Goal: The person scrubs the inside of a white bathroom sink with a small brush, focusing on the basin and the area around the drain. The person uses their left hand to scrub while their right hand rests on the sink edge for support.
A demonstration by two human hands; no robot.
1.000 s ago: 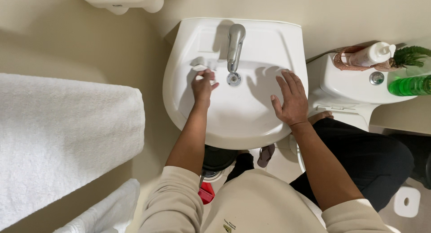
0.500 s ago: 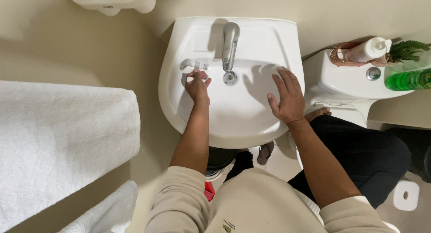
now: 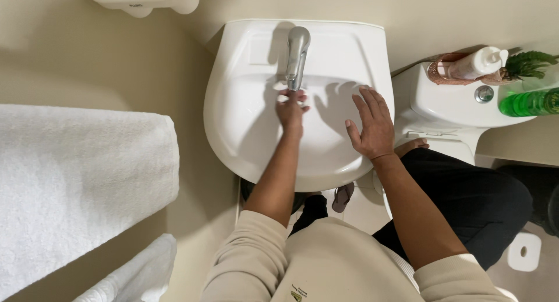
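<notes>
I lean over a white pedestal sink (image 3: 244,133) with a chrome faucet (image 3: 297,53) at its back. My left hand (image 3: 290,111) is in the basin right under the spout, its fingers curled around a small white object (image 3: 282,98) that I cannot identify. My right hand (image 3: 370,124) lies flat on the sink's right side, with its fingers spread and nothing in it. No running water is visible.
A folded white towel (image 3: 75,185) lies at the left, with another (image 3: 137,276) below it. To the right is a white toilet tank (image 3: 448,113) with a pink basket (image 3: 442,72), a white pump bottle (image 3: 477,62), a green bottle (image 3: 530,102) and a small plant (image 3: 531,62). A paper roll (image 3: 524,251) sits low at the right.
My left hand has moved from the sink's back left ledge to the middle, under the spout. The right hand has stayed on the right rim. The view has shifted slightly.
</notes>
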